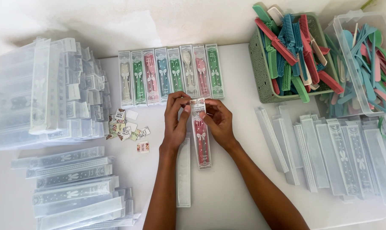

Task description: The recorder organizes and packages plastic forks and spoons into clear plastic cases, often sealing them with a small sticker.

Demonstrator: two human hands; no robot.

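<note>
- Left hand (176,121) and right hand (217,121) both pinch the top end of a narrow clear case (200,134) with a red comb inside; fingers closed on it, thumbs near its top flap.
- Case lies lengthwise on the white table (227,187), mid-frame, just below a row of filled cases (171,74).
- Flap end is covered by fingertips; looks part-closed, can't confirm.
- An empty sleeve (183,172) lies beside the left wrist, partly under it.
- Small printed labels (127,125) left of the hands, too small to make out.
- Stacks of empty cases (73,187) bottom left, cut off by the frame edge; more flat ones (329,153) to the right.
- Green basket (261,81) of combs and clear tub (363,102) of spoons top right, tub cropped.
- Plain pale wall behind.
</note>
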